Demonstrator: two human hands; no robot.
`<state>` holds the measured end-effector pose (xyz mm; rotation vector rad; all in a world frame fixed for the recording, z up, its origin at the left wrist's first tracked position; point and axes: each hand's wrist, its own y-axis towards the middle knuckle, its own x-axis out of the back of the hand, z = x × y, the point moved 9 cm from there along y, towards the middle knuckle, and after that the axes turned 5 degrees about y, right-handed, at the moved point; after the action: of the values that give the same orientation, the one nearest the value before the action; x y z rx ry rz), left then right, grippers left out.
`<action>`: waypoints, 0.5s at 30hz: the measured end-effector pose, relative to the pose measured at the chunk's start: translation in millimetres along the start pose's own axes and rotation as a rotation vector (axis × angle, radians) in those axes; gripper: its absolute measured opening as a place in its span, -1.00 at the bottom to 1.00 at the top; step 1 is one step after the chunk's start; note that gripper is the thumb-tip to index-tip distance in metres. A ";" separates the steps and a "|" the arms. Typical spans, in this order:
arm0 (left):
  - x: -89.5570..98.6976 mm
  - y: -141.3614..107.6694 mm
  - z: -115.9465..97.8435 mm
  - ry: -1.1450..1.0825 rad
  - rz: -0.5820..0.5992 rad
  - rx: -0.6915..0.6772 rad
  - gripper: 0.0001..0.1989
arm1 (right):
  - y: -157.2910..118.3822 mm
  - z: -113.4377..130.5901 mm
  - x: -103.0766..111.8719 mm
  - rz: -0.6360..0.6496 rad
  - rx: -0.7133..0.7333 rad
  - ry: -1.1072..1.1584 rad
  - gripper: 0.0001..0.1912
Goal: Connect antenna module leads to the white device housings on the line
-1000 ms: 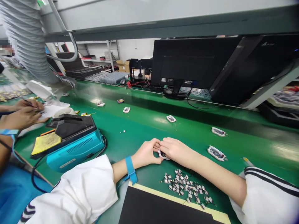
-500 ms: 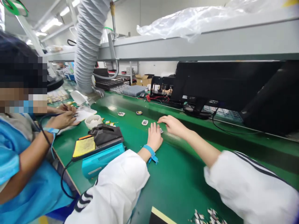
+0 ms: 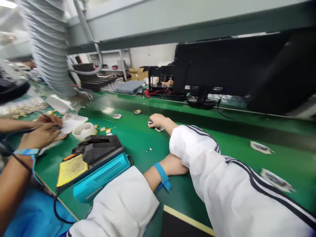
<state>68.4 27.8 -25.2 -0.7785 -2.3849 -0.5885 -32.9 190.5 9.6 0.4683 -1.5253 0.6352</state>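
Clock positions are read from the worker, twelve lying straight ahead. The right hand is stretched out at twelve o'clock, low over the green desk. Its fingertips meet a small white case at the hand's nine o'clock side; whether that grip is clamped on the case or merely touches it cannot be told. A second case lies just below the same hand, partly covered.

The left hand is also at twelve, nearer the worker, with its fingers hidden behind the white right sleeve; the state of its grip cannot be told. A blue strap circles the left wrist. A tiny pale chip lies near that hand, toward its ten o'clock.

Two more cases, one far and one near, rest at two o'clock, well apart from both hands. At eleven lies another white case. At ten stands a blue box, a yellow sponge beside it; beyond, a co-worker's hand is visible. A black monitor stands at one.
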 end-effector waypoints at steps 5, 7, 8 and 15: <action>-8.5 2.2 -20.0 0.075 0.156 -0.158 -0.65 | -72.1 -18.0 41.8 -0.146 -0.039 0.019 -0.57; -10.2 -2.4 -30.8 0.087 0.185 -0.194 -0.65 | -115.5 -24.1 48.8 -0.170 -0.033 0.016 -0.59; -12.8 -6.9 -38.3 0.090 0.214 -0.212 -0.67 | -139.6 -26.3 46.4 -0.167 -0.023 0.017 -0.60; -43.3 -55.4 -102.2 0.133 0.455 -0.409 -0.63 | -278.7 -47.8 -35.0 -0.228 -0.122 0.463 -0.64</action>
<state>100.0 -86.3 11.8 -1.3624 -1.8941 -0.9064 185.0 7.1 4.0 0.3638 -1.0462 0.4313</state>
